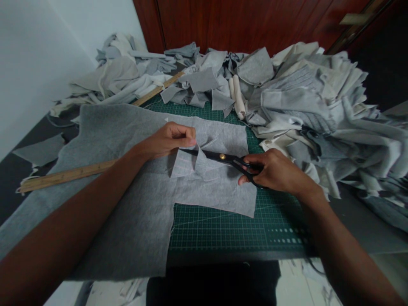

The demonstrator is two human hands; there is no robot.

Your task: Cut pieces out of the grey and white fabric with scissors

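Observation:
My right hand grips the handles of black scissors with a brass pivot. Their blades point left and pass around a small grey fabric piece, whose folds partly hide them. With thumb and fingers pinched together, my left hand holds the upper edge of that small piece near the blade tips. Faint lines show on the piece. Beneath both hands spreads a large grey cloth, its narrower part reaching right over a green cutting mat.
A wooden ruler lies on the cloth at left, another ruler behind it. Fabric scraps cover the back of the table, and a tall heap of cloth stands at right. A reddish wooden door rises behind.

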